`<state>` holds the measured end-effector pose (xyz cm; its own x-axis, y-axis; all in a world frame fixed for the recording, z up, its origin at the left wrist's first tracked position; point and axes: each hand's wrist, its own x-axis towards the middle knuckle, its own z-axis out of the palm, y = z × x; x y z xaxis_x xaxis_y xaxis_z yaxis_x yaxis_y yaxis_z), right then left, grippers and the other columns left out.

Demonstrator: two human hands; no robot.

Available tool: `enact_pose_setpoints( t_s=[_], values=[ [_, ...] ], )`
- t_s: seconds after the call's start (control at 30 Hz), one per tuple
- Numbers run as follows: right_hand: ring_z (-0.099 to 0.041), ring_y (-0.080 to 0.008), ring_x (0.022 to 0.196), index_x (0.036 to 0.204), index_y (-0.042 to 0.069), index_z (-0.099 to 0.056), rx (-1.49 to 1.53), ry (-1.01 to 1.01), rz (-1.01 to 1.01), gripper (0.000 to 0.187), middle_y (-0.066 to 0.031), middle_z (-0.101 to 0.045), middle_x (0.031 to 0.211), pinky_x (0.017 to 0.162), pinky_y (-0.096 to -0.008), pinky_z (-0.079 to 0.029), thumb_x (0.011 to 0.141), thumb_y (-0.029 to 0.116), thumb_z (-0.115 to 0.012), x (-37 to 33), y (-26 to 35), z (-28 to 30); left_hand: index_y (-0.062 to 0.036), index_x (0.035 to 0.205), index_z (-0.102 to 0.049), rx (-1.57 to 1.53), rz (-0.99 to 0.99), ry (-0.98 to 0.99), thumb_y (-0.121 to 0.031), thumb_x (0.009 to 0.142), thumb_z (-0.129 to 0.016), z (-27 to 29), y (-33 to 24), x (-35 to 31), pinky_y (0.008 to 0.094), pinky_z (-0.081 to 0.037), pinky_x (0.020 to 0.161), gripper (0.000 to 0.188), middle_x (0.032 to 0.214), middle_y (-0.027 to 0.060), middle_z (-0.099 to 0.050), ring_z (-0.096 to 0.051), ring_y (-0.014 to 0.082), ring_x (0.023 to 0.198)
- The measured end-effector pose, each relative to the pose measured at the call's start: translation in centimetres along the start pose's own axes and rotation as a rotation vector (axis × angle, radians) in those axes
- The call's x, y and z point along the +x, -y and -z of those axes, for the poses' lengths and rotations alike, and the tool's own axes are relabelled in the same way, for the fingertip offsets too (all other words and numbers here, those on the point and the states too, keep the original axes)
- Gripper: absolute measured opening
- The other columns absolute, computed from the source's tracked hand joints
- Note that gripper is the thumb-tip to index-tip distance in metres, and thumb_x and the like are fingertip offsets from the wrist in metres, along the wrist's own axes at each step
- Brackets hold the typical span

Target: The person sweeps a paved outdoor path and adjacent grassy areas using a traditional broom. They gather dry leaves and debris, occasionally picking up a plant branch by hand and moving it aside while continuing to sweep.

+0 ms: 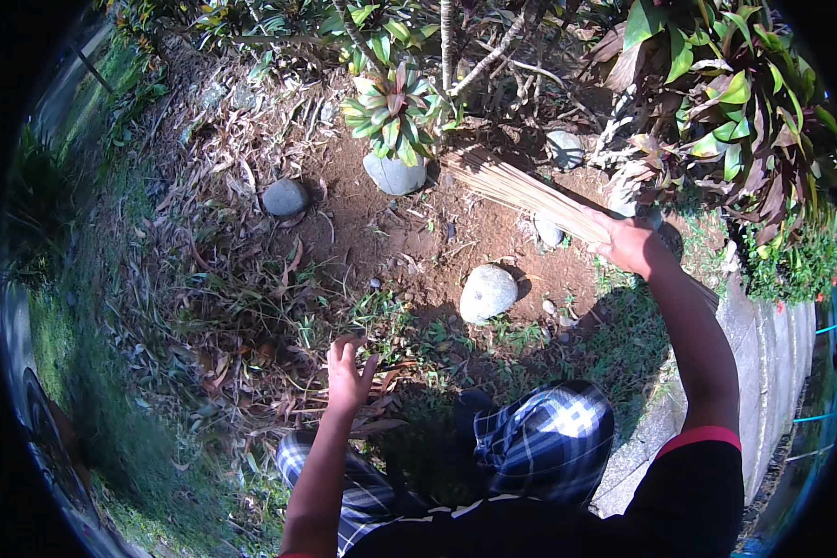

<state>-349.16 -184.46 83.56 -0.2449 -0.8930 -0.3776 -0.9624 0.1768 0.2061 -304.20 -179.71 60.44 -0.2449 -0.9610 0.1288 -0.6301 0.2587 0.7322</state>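
My right hand is closed round the bound end of a stick broom, a bundle of thin tan sticks. The broom points away to the left, and its spread tips lie by the soil below a leafy plant. Over dry leaves and grass, my left hand is held out with its fingers apart and nothing in it. A pale rounded stone rests on bare brown soil between my hands. Beyond it are a grey stone and a larger light stone.
Shrubs with green and dark red leaves crowd the far right, with thin trunks at the back. Dry leaf litter covers the left side. A concrete edge runs along the right. My knees in plaid trousers are bent close in front.
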Motion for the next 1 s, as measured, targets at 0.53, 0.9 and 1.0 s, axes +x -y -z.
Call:
enact_pose_setpoints(
  t_s=[0.53, 0.9, 1.0],
  values=[
    [-0.057, -0.0287, 0.101, 0.138, 0.027, -0.028, 0.386, 0.333, 0.193, 0.063, -0.0091, -0.054, 0.121, 0.088, -0.0344, -0.044, 0.084, 0.044, -0.055, -11.1, 3.2, -1.4, -0.0015, 0.1, -0.056, -0.185, -0.011, 0.076, -0.013, 0.077, -0.064, 0.5, -2.6, 0.2, 0.0407, -0.04, 0.085, 0.027, 0.1, 0.0168, -0.052, -0.049, 0.0335, 0.096],
    [-0.06, -0.0251, 0.097, 0.135, 0.035, -0.031, -0.064, 0.22, 0.039, 0.047, -0.0148, -0.06, 0.108, 0.088, -0.0386, -0.046, 0.09, 0.035, -0.042, -6.7, 8.1, 3.2, 0.0008, 0.099, -0.056, -0.106, -0.031, 0.072, -0.01, 0.08, -0.064, 1.3, -2.2, -0.3, 0.0345, -0.048, 0.079, 0.024, 0.098, 0.0143, -0.053, -0.056, 0.0275, 0.089],
    [-0.058, -0.0294, 0.097, 0.134, 0.029, -0.034, 0.112, 0.227, 0.266, 0.051, -0.0112, -0.06, 0.108, 0.089, -0.0394, -0.043, 0.086, 0.037, -0.049, -10.3, 4.9, 3.7, 0.0019, 0.099, -0.056, -0.142, 0.022, 0.089, -0.011, 0.08, -0.063, 1.5, -2.1, -0.2, 0.0332, -0.048, 0.079, 0.024, 0.097, 0.0144, -0.053, -0.057, 0.0267, 0.089]
  ],
)
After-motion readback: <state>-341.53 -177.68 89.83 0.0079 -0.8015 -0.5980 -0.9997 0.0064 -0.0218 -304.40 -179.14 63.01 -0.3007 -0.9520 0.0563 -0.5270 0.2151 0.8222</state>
